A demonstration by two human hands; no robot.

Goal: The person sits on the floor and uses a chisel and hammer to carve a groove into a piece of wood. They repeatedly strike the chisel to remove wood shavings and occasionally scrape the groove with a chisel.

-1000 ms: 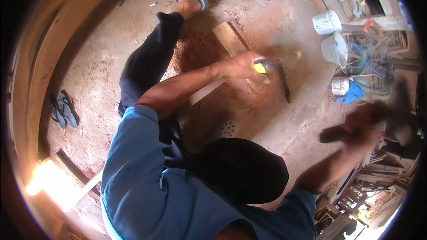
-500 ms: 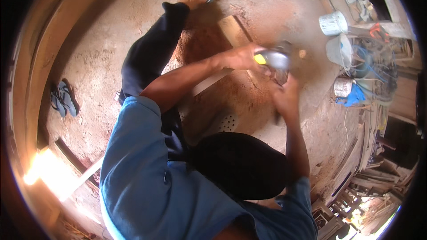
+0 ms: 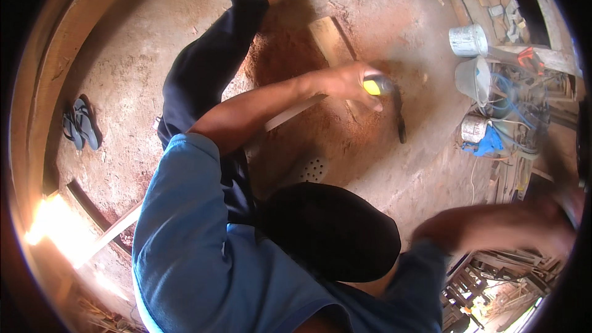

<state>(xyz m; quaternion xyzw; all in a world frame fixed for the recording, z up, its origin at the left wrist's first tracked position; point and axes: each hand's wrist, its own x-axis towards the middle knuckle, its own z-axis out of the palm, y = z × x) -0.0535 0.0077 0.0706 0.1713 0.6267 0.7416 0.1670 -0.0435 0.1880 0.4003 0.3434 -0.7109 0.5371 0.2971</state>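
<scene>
1. Two hands are seen. The left hand [image 3: 351, 85] is closed around a yellow-and-black handle [image 3: 373, 87] near the right edge of the wooden board [image 3: 332, 42]; whether wood is touched below cannot be told.
2. The right hand [image 3: 558, 222] is blurred over the clutter at the right edge of the floor [image 3: 431, 172]; whether anything is gripped cannot be told.
3. The board is laid well in from the floor's left and right edges. No clamp is seen; a skid could be caused by loose reddish dust [image 3: 280, 61].
4. The handle could be knocked askew, being steadied one-handed.
5. Left fingers could be bruised by a misplaced blow, being wrapped close below the handle's top.
</scene>
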